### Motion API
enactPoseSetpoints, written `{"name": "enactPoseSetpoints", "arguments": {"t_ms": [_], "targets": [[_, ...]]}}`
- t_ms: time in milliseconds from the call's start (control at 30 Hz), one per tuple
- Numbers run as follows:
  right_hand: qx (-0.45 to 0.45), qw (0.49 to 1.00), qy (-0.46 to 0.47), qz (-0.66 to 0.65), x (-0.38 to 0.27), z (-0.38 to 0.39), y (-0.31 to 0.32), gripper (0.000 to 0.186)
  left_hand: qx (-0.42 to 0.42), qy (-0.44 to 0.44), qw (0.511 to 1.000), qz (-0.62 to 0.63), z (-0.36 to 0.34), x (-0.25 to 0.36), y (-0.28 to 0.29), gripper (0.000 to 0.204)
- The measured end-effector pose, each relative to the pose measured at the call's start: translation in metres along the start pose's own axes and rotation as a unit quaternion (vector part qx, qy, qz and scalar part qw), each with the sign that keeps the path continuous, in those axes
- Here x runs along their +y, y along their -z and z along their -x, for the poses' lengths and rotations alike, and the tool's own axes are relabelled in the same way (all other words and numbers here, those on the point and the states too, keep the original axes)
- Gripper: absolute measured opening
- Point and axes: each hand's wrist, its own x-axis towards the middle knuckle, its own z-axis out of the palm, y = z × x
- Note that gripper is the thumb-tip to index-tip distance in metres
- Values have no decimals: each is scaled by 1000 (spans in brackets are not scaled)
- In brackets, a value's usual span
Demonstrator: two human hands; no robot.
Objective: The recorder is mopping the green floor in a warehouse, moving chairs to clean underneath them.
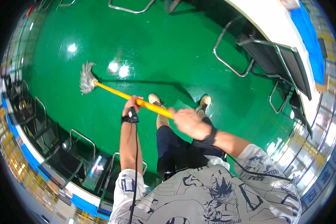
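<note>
A mop with an orange-yellow handle (114,91) slants across in front of me. Its grey string head (87,78) lies on the green floor (149,48) to the far left. My left hand (133,103) is closed round the middle of the handle. Higher up, near its top end, my right hand (190,122) grips the same handle, its fingers slightly blurred. Both wrists wear black straps, with a small dark device on the left one and a cable along each arm.
Black chairs with metal frames stand along the right (276,59) and the lower left (67,156), beside long white tables with blue on them. More metal chair legs (132,9) show at the top. My feet, in light shoes (155,99), stand just beyond the handle.
</note>
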Motion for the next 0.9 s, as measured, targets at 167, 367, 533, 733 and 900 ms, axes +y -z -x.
{"name": "enactPoseSetpoints", "arguments": {"t_ms": [167, 367, 533, 733, 900], "targets": [[146, 984, -41, 91, 165, 145, 76, 20, -62, 297, 915, 265, -55, -4, -255, 22], [110, 933, -334, 75, 257, 336, 140, 27, -136, 401, 855, 299, -50, -40, -527, 28], [52, 848, -527, -30, 238, 444, 47, 26, -203, 517, 823, 118, -32, -115, -618, 25], [92, 814, -563, -110, 189, 359, 6, 29, -152, 578, 801, 39, -104, -117, -568, 18], [76, 869, -480, 99, 223, 276, 166, 21, -202, 408, 870, 187, -158, 44, -582, 15]]}}
